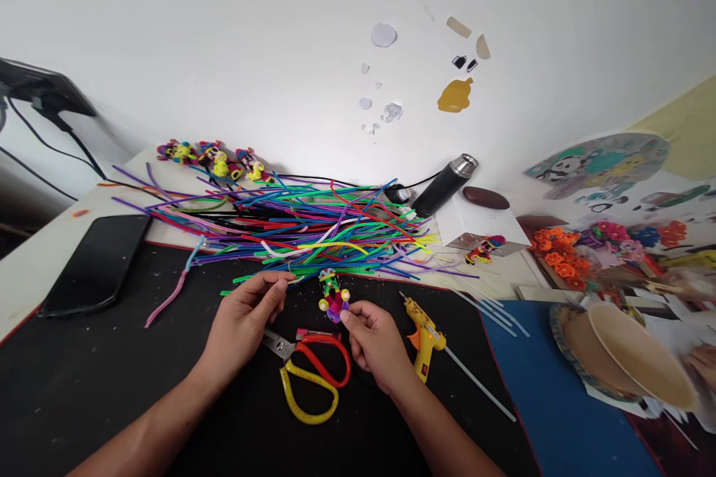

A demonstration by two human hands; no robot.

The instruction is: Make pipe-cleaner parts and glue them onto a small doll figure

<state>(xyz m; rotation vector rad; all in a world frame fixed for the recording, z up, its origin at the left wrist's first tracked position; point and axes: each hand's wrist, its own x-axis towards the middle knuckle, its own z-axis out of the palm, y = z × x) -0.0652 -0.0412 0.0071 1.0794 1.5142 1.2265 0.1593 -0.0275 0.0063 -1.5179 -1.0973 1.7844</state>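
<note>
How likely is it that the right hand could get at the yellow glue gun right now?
Probably yes: the right hand is close beside the glue gun with nothing visible between them, though it may need to release the small figure it is pinching.

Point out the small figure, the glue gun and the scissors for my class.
Small figure (334, 297), head view: the middle of its body.
Glue gun (427, 341), head view: its yellow body.
Scissors (290, 368), head view: the yellow handle, near the blades.
</note>
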